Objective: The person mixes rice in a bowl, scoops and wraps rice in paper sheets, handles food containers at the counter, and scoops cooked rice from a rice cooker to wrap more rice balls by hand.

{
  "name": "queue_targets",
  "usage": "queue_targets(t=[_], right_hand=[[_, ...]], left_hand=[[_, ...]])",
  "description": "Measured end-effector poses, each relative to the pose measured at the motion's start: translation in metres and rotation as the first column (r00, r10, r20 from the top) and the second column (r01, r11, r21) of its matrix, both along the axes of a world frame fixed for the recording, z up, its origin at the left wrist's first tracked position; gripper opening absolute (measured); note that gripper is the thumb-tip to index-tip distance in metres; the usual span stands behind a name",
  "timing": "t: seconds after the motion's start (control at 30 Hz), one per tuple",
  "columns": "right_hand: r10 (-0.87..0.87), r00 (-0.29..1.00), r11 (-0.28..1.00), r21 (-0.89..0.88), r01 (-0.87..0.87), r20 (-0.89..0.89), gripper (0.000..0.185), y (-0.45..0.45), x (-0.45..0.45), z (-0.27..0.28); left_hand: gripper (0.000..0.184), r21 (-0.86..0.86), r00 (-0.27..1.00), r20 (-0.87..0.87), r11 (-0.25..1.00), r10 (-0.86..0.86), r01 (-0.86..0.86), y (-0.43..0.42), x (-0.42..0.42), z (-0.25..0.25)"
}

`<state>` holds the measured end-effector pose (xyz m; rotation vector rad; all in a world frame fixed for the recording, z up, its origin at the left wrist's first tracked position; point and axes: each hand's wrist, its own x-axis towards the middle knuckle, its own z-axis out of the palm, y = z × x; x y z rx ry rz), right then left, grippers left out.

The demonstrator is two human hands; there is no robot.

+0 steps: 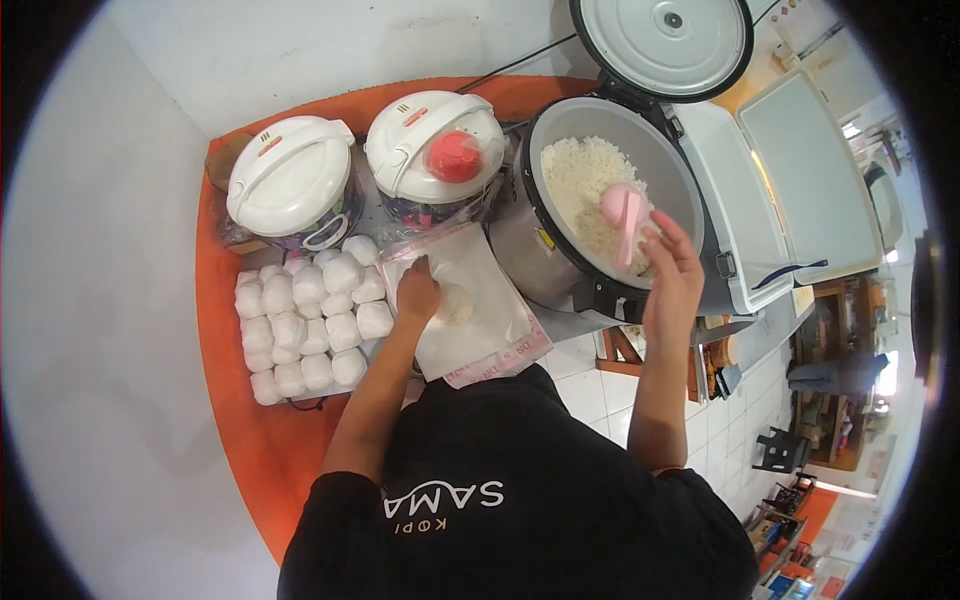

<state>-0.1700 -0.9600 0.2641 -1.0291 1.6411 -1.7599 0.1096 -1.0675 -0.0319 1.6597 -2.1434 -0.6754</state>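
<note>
My left hand [418, 290] is closed at a sheet of white wrapping paper [470, 345], with its fingertips hidden. Beside this hand, a small mound of cooked rice [456, 305] lies on the paper. My right hand [673, 262] is over the rim of the large rice cooker [682, 185], fingers apart. A pink scoop [626, 210] rests on the white rice [580, 175] inside the cooker, very close to the right fingertips. No firm grip on the scoop shows.
White wrapped bundles [300, 315] are stacked on the left of the counter. Two lidded containers [290, 175] stand behind, one with a red object [454, 156] on top. The cooker lid [668, 45] is raised. An opened white cooler box [745, 200] stands on the right.
</note>
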Motion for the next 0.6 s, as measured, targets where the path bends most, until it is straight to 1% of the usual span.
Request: queue_targets(t=[0.03,0.07,0.1,0.13,0.17,0.2,0.23,0.27,0.33,0.37,0.43,0.47,0.53,0.57,0.6], right_hand=[[0.05,0.994,0.998,-0.028,-0.048,0.094,0.036,0.003,0.007,-0.004],[0.051,0.994,0.998,-0.027,-0.048,0.097,0.036,0.005,0.016,-0.006],[0.105,0.986,0.994,-0.039,-0.1,0.131,0.034,0.006,0.025,-0.007],[0.158,0.974,0.987,-0.053,-0.151,0.165,0.032,0.007,0.034,-0.008],[0.186,0.968,0.982,-0.024,-0.185,0.167,0.031,0.008,0.04,-0.008],[0.183,0.969,0.983,-0.023,-0.181,0.169,0.031,0.009,0.042,-0.01],[0.23,0.958,0.972,0.006,-0.234,0.169,0.031,0.01,0.044,-0.014],[0.277,0.945,0.957,0.034,-0.287,0.172,0.031,0.01,0.045,-0.019],[0.276,0.942,0.956,0.05,-0.291,0.192,0.031,0.012,0.048,-0.027],[0.297,0.935,0.948,0.059,-0.314,0.196,0.031,0.014,0.05,-0.029],[0.319,0.926,0.939,0.069,-0.338,0.203,0.03,0.015,0.054,-0.036],[0.335,0.918,0.93,0.081,-0.359,0.212,0.029,0.016,0.056,-0.04],[0.353,0.909,0.92,0.094,-0.38,0.223,0.028,0.017,0.062,-0.045],[0.375,0.898,0.902,0.132,-0.41,0.23,0.027,0.018,0.065,-0.047],[0.397,0.887,0.882,0.169,-0.44,0.238,0.027,0.018,0.068,-0.049]], left_hand=[[0.049,0.0,0.998,-0.064,1.0,0.018,-0.018,-0.007,-0.002,-0.005],[0.049,0.001,0.998,-0.061,1.0,0.018,-0.018,-0.012,-0.002,-0.011],[0.047,-0.045,0.995,-0.096,0.999,-0.02,0.015,-0.018,-0.001,-0.016],[0.044,-0.094,0.99,-0.128,0.994,-0.06,0.048,-0.022,-0.002,-0.011],[0.044,-0.094,0.99,-0.128,0.994,-0.062,0.051,-0.026,-0.002,-0.007],[0.04,-0.072,0.99,-0.121,0.995,-0.072,0.064,-0.028,-0.002,-0.003],[0.036,-0.05,0.99,-0.115,0.996,-0.083,0.078,-0.03,-0.003,-0.001],[0.036,-0.046,0.99,-0.114,0.996,-0.087,0.083,-0.031,-0.002,0.001],[0.025,-0.15,0.984,-0.176,0.989,-0.009,-0.018,-0.033,0.0,0.007],[0.025,-0.148,0.985,-0.173,0.989,-0.01,-0.016,-0.032,0.0,0.011],[0.012,-0.272,0.998,0.005,0.96,0.069,-0.065,-0.031,0.002,0.017],[0.012,-0.271,0.998,0.008,0.96,0.069,-0.064,-0.031,0.002,0.019],[0.007,-0.395,1.0,0.006,0.918,0.027,-0.022,-0.032,0.004,0.019],[0.007,-0.394,1.0,0.008,0.919,0.028,-0.023,-0.032,0.004,0.018],[0.006,-0.385,0.998,0.056,0.923,0.034,-0.01,-0.033,0.004,0.017]])
